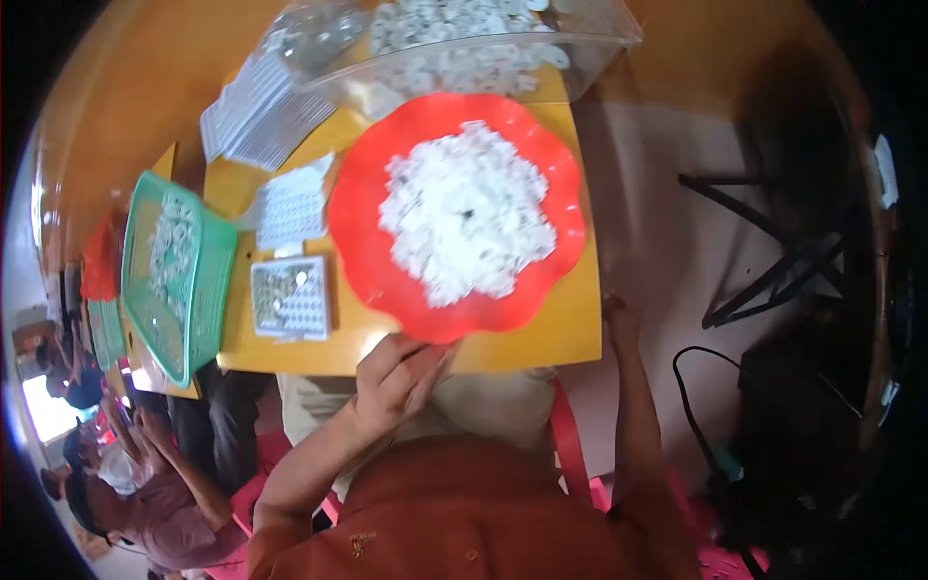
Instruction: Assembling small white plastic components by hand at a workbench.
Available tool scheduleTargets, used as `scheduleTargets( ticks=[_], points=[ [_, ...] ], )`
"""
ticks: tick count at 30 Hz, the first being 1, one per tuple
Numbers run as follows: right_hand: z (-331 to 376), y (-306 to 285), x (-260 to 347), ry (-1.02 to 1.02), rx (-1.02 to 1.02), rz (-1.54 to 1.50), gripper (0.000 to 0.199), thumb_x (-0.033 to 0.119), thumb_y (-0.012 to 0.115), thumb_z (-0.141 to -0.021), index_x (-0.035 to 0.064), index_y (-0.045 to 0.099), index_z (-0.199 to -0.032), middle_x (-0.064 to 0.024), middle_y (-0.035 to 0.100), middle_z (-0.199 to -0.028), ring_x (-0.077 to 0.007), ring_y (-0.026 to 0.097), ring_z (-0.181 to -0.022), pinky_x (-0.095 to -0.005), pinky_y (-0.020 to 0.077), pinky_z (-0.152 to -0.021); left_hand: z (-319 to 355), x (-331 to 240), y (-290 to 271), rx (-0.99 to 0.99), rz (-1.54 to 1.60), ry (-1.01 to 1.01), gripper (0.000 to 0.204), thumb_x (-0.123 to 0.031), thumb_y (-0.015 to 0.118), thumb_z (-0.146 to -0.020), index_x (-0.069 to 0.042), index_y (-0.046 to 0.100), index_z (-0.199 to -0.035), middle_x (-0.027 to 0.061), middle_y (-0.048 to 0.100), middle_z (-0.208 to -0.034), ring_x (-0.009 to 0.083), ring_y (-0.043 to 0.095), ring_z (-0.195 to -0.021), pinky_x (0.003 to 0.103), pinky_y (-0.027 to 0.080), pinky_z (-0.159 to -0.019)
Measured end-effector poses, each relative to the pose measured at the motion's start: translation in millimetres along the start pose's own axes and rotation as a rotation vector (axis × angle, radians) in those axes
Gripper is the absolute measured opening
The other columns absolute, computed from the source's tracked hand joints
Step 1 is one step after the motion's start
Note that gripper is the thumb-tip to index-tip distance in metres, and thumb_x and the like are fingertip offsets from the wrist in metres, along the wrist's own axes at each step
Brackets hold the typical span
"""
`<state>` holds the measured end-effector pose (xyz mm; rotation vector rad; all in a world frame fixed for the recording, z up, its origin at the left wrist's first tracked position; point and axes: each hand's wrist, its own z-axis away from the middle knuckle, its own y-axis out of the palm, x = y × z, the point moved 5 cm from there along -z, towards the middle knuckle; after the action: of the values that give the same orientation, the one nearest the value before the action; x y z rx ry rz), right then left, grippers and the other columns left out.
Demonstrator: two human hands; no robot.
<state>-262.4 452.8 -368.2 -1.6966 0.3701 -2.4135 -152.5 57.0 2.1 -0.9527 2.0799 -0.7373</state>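
Red tray, heaped with small white parts, sits just beyond the left hand, which grips its near rim. Right hand rests at the table edge, grip unclear. Left of the left hand, a small grid tray is partly filled; most parts look unsorted.

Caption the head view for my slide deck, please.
Left hand grips a red scalloped tray heaped with small white parts.

Yellow table (red tray atop)
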Motion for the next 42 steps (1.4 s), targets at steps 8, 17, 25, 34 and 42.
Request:
scheduleTargets(
  ticks=[8,17,25,34,42],
  points=[
    [89,-24,257,-0.097,0.006,-0.319,0.019,0.01,0.061,-0.091,-0.0015,0.062,-0.105,-0.004,0.061,-0.082,-0.0123,0.06,-0.076,-0.0288,0.0546,-0.071,36,-11,-17,-0.156,0.449,-0.577,0.019,0.001,0.072,-0.078,-0.002,0.068,-0.096,0.0106,0.064,-0.092,0.0163,0.062,-0.071,0.025,0.049,-0.058],
    [199,41,370,-0.409,0.321,-0.259,0.019,0.002,0.06,-0.09,-0.0049,0.061,-0.108,-0.0097,0.066,-0.085,-0.017,0.065,-0.075,-0.0316,0.0572,-0.074,76,-12,-19,-0.351,1.151,-1.091,0.017,0.003,0.064,-0.087,0.003,0.064,-0.104,0.0017,0.064,-0.079,0.0053,0.056,-0.068,0.019,0.047,-0.066],
    [266,134,374,-0.392,0.625,-0.158,0.019,0.001,0.065,-0.084,-0.004,0.064,-0.102,-0.0059,0.067,-0.087,-0.0093,0.062,-0.079,-0.0234,0.0502,-0.069,88,-22,-31,-0.411,1.326,-1.031,0.022,0.003,0.06,-0.088,0.004,0.062,-0.11,0.0063,0.068,-0.093,0.008,0.061,-0.076,0.021,0.051,-0.07],
    [287,152,390,-0.808,0.535,0.144,0.017,0.0,0.067,-0.081,-0.0005,0.066,-0.098,-0.0118,0.067,-0.086,-0.0179,0.066,-0.076,-0.0277,0.0505,-0.066,94,-32,-42,-0.415,1.339,-1.023,0.018,-0.005,0.063,-0.089,-0.003,0.063,-0.107,0.0033,0.068,-0.089,0.007,0.063,-0.071,0.019,0.046,-0.057],
    [304,154,394,-1.101,0.377,0.173,0.013,0.0,0.07,-0.08,-0.0016,0.067,-0.093,-0.0095,0.066,-0.085,-0.0151,0.063,-0.073,-0.0266,0.0492,-0.062,95,-36,-48,-0.444,1.423,-1.02,0.022,0.002,0.059,-0.089,0.005,0.062,-0.11,0.0075,0.068,-0.094,0.0088,0.062,-0.078,0.022,0.052,-0.071]
  ],
)
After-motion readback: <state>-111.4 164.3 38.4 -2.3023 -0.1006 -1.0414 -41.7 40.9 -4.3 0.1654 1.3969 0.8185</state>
